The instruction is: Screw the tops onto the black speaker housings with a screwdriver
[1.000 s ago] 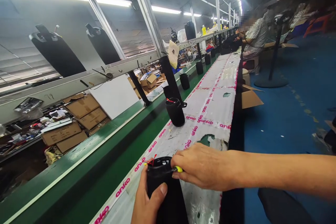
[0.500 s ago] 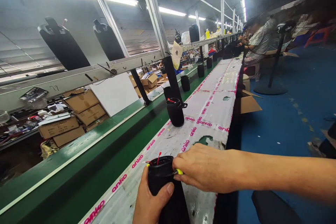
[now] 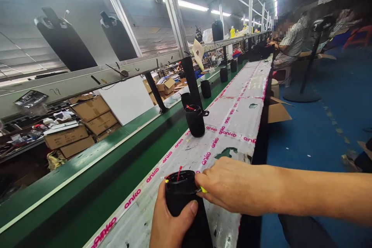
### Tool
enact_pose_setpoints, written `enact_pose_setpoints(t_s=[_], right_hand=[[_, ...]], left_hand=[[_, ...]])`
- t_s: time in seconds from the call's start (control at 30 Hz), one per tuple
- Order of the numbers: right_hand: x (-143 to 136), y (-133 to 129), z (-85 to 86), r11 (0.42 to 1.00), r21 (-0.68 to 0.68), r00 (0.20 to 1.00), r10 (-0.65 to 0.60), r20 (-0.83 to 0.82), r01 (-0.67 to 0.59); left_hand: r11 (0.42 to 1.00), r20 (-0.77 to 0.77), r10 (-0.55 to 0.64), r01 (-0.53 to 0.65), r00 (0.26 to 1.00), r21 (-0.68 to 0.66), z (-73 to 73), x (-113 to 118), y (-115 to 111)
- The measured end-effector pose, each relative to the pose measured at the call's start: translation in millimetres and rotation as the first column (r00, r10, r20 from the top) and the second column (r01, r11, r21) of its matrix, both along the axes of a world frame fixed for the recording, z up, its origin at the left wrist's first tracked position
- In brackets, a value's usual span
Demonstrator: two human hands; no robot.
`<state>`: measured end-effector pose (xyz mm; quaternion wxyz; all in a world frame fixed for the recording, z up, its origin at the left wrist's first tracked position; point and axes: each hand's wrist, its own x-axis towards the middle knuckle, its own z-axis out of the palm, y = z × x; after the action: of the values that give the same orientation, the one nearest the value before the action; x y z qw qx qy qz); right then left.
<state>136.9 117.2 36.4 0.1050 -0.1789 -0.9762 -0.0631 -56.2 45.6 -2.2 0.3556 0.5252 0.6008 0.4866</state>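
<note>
A black cylindrical speaker housing stands near the lower middle, tilted slightly, its open top showing thin wires and a red connector. My left hand is wrapped round its near left side, the thumb lying across the front. At the right of the rim, my right hand is closed on a small yellow-handled tool. The tool's thin metal end touches the housing just below the rim; its tip is hard to make out. Most of the handle is hidden inside my fist.
Another black housing with red wires stands ahead on the bench covering, printed "anko". Left of it runs a green conveyor belt with more housings along it. A metal shelf frame rises above. A seated person and a stand fan are at right.
Both hands and the held housing appear slightly further right as the view shifts. My right hand keeps the tool at the rim, and the left keeps its hold.
</note>
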Motion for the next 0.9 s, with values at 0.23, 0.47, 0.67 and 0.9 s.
enact_pose_setpoints(t_s=[0.23, 0.47, 0.67, 0.9], right_hand=[[-1, 1, -5.5, 0.998, 0.053, 1.000, 0.025, 0.007, -0.025], [2, -2, 9.3, 1.000, -0.009, 0.995, 0.031, 0.093, -0.030], [4, 6, -5.2, 0.986, -0.156, 0.996, -0.071, -0.055, 0.062], [7, 5, -7.8, 0.945, -0.311, 0.971, -0.160, -0.179, 0.099]], left_hand=[[0.994, -0.083, 0.109, -0.111, 0.991, -0.024, 7.5, 8, -4], [0.975, -0.220, 0.213, -0.222, 0.952, -0.017, 2.0, 11, -2], [0.994, -0.049, 0.110, -0.109, 0.993, 0.015, -3.1, 4, 3], [0.990, -0.039, 0.140, -0.140, 0.989, 0.008, -6.4, -6, 6]])
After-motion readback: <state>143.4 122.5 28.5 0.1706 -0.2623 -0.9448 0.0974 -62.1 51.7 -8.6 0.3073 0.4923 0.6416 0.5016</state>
